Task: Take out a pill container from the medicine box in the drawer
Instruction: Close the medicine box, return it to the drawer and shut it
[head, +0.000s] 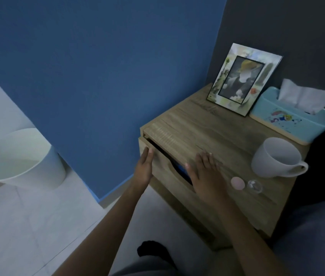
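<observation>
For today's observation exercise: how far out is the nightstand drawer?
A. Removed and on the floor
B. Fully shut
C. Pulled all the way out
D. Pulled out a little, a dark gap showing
D: the drawer front sits slightly proud of the nightstand top, with a narrow dark gap behind it.

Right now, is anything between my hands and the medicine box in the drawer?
Yes. The drawer is open only a crack, so the nightstand top covers nearly all of it. Only a sliver of something blue shows in the gap. The left hand rests on the drawer front and the right hand lies flat on the top.
</observation>
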A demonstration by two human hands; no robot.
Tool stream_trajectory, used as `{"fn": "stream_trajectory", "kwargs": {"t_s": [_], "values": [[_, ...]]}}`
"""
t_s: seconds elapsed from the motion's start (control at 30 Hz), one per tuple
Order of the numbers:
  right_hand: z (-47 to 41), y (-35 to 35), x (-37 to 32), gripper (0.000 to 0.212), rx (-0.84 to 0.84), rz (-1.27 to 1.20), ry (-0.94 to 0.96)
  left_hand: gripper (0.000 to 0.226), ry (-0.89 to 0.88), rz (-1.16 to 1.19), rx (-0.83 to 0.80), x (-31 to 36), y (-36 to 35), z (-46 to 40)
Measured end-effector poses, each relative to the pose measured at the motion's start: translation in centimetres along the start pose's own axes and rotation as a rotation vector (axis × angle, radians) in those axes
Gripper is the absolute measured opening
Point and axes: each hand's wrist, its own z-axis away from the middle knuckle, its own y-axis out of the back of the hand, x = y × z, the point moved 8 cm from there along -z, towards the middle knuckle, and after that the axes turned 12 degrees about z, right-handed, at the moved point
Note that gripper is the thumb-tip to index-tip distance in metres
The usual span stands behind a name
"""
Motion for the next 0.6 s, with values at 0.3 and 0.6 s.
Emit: {"fn": "stream_trajectory", "kwargs": {"t_s": [0.3, 0.6], "values": [[0.1, -0.2, 0.0, 0.102, 0.039, 0.060, 0.010, 0.066, -0.003, 0.032, -0.111, 0.4, -2.2, -1.9], [-0.1, 2.8, -0.9, 0.079, -0.134, 0.023, -0.028, 0.070, -0.116, -0.751, -0.190, 3.8, -1.4, 1.0]]}}
